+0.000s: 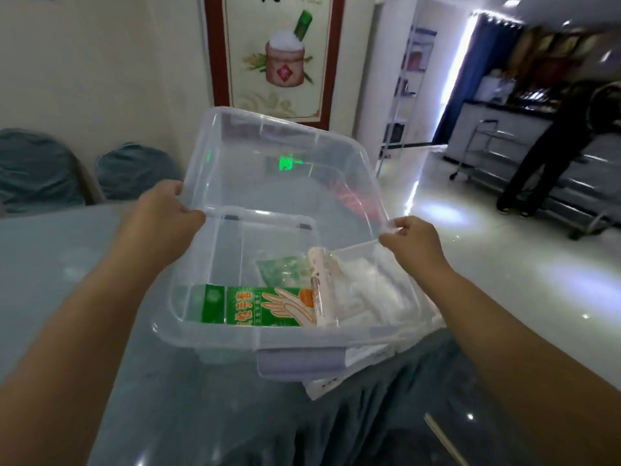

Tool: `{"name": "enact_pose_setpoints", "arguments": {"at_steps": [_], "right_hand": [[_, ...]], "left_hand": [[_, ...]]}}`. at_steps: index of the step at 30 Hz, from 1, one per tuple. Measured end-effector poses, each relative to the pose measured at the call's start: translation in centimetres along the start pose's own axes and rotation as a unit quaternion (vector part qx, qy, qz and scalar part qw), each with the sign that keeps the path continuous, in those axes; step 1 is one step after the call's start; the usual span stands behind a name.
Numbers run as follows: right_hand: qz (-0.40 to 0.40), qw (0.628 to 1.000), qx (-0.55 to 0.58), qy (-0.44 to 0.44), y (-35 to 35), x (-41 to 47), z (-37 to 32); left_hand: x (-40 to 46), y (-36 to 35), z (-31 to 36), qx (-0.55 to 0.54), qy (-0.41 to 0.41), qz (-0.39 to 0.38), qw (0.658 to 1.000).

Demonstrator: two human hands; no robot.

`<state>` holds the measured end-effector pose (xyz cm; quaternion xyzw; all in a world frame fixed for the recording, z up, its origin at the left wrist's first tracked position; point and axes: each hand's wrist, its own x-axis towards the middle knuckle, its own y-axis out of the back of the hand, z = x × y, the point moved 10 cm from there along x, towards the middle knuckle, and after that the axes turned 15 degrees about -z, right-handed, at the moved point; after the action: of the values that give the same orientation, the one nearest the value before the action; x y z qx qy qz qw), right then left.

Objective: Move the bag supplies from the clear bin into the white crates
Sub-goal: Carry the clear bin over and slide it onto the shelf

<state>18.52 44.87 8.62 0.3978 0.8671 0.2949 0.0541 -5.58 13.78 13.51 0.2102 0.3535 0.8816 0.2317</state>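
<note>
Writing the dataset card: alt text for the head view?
Both hands, left hand and right hand, grip the rim of a tilted clear bin over a table; inside lie a green glove pack and white bags.

The bin's (268,183) lower wall hides part of the green glove pack (258,306). White bags (369,290) blur together. A standing person (551,146) is cut off at right.
</note>
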Motion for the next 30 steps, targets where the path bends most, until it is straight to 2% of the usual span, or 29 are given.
{"name": "enact_pose_setpoints", "arguments": {"at_steps": [6, 12, 18, 24, 30], "right_hand": [[0.078, 0.995, 0.005, -0.066, 13.9, -3.3, 9.2], [0.142, 0.982, -0.001, -0.122, 27.7, -7.2, 19.6], [0.193, 0.965, -0.033, -0.172, 40.3, -11.2, 29.0], [0.215, 0.946, -0.074, -0.23, 48.7, -12.9, 36.1], [0.216, 0.937, -0.09, -0.258, 53.2, -9.6, 42.3]], "left_hand": [[0.8, -11.3, 12.3, -0.065, -0.087, -0.071, 0.992], [0.3, -25.0, 25.1, -0.075, -0.137, -0.169, 0.973], [-2.1, -38.0, 36.8, -0.064, -0.198, -0.215, 0.954], [-3.1, -48.9, 44.0, -0.066, -0.189, -0.255, 0.946], [-0.5, -58.8, 47.5, -0.091, -0.162, -0.296, 0.937]]}}
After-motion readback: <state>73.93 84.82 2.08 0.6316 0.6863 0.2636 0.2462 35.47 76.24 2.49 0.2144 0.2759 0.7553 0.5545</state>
